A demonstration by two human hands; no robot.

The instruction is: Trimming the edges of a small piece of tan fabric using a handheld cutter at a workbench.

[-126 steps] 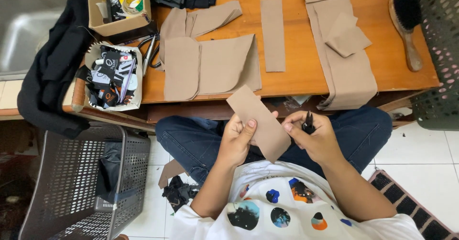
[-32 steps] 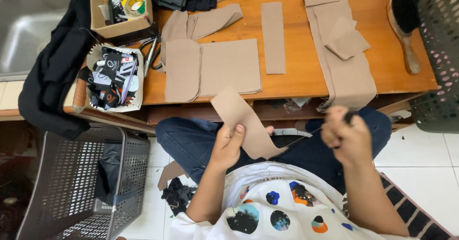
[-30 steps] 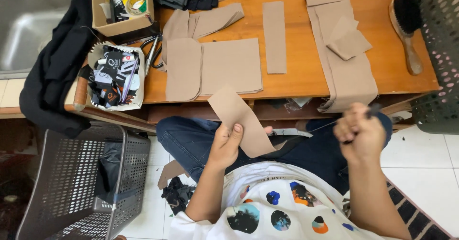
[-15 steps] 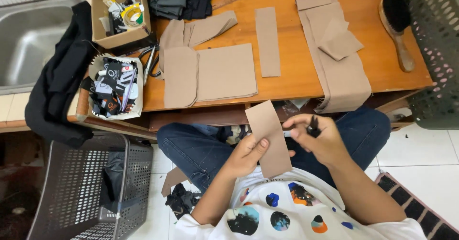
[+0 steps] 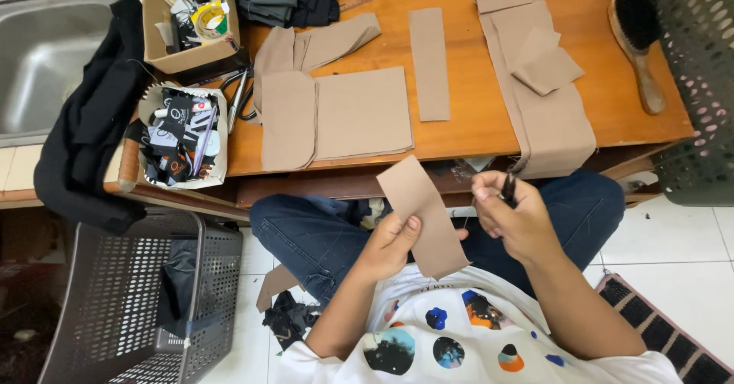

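Note:
My left hand (image 5: 391, 245) grips a tan rectangular fabric piece (image 5: 423, 214) by its left edge, held upright above my lap. Just to its right, my right hand (image 5: 511, 214) pinches a small dark tool (image 5: 508, 189) between thumb and fingers, close to the fabric's right edge. A thin thread seems to run between the fabric and the right hand. Below the hands are blue jeans (image 5: 321, 235) and a white shirt with coloured dots.
The wooden table (image 5: 489, 120) carries several tan fabric cut pieces (image 5: 336, 116), a wooden brush (image 5: 634, 40), scissors (image 5: 238, 97), a cardboard box (image 5: 187, 17) and a tray of scraps (image 5: 180, 135). A black garment (image 5: 84, 131) hangs at left. Grey baskets (image 5: 130, 307) stand left and right.
My right hand swung out to the right away from the fabric, then came back in beside it. The fabric piece has turned more upright in my left hand.

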